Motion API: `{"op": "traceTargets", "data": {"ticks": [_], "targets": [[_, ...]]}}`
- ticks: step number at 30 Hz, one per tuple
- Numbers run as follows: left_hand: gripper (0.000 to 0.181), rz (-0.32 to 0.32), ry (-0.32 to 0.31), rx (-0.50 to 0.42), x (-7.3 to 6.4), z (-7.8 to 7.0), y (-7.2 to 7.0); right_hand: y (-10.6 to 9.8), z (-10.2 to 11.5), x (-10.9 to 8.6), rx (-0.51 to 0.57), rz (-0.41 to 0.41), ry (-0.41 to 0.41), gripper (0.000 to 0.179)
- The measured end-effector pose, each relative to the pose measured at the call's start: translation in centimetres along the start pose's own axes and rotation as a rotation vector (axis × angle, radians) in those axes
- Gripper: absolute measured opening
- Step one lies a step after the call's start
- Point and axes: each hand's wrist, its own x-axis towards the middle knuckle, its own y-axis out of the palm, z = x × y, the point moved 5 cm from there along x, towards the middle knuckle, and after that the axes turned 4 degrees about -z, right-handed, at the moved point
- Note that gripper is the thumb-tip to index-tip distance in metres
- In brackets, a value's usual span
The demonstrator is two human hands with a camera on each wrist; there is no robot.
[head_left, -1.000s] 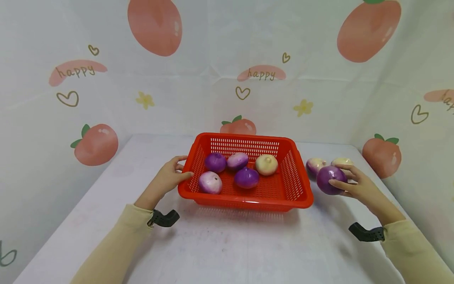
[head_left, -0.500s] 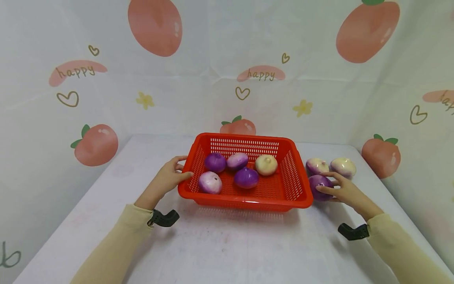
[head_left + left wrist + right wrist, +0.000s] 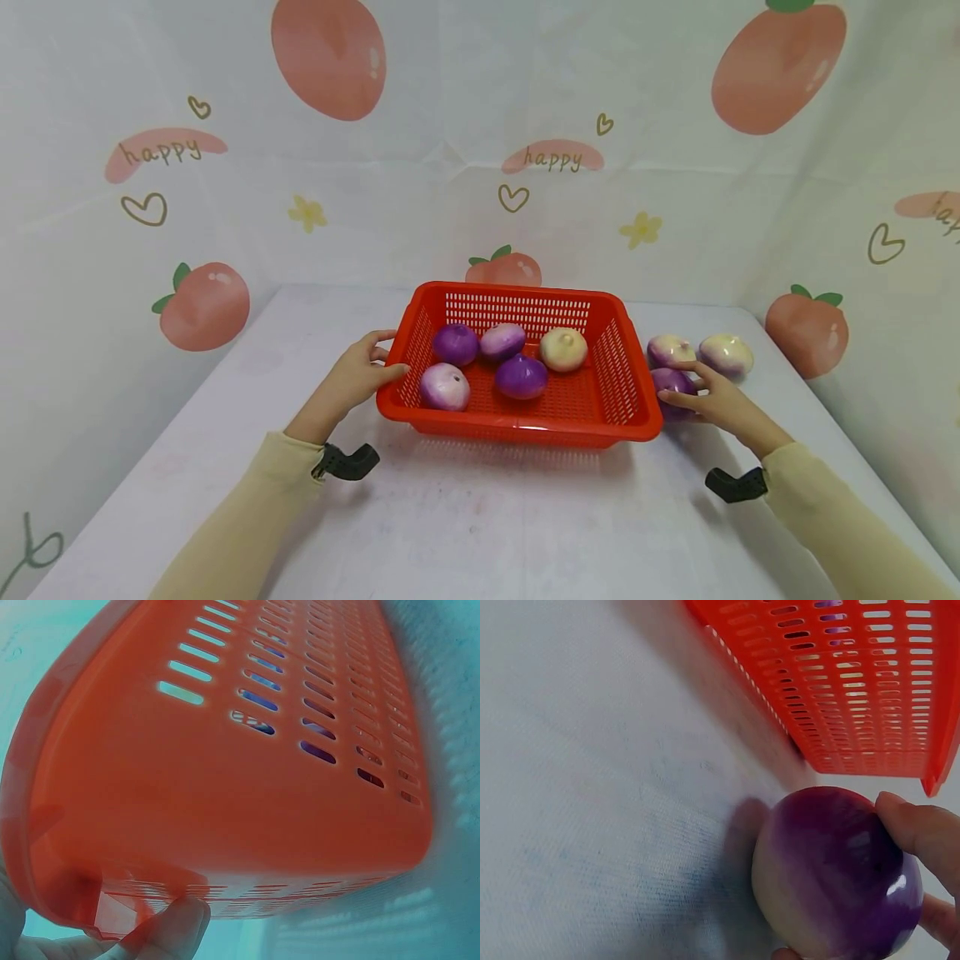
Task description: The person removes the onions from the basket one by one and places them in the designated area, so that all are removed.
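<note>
My left hand point(image 3: 356, 375) grips the left rim of a red plastic basket point(image 3: 517, 426), thumb over the edge and fingers outside; in the left wrist view the fingers point(image 3: 176, 930) curl at its corner. At the basket's right side, my right hand point(image 3: 723, 406) holds a purple onion point(image 3: 673, 392) between thumb and fingers. The right wrist view shows that onion point(image 3: 832, 877) purple on one side and pale on the other, low over the table, beside the basket wall point(image 3: 840, 690). Several purple and white onions lie in the basket, including a cream one point(image 3: 563, 349).
Two more pale onions, one purple-tinged point(image 3: 670, 350) and one whiter point(image 3: 726, 355), lie on the white table point(image 3: 480, 517) behind my right hand. A white printed cloth point(image 3: 420, 200) hangs behind and at both sides.
My right hand has moved left and down with the purple onion, to beside the basket's right wall, uncovering the pale onion behind. The left hand and basket have stayed still.
</note>
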Motion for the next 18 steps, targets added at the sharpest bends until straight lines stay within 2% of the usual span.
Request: {"op": "traceTargets", "data": {"ticks": [18], "targets": [[0.064,-0.002,-0.011,-0.005,-0.24,-0.08,-0.13,0.22,0.05,-0.03,0.022,0.013,-0.011,0.078]]}}
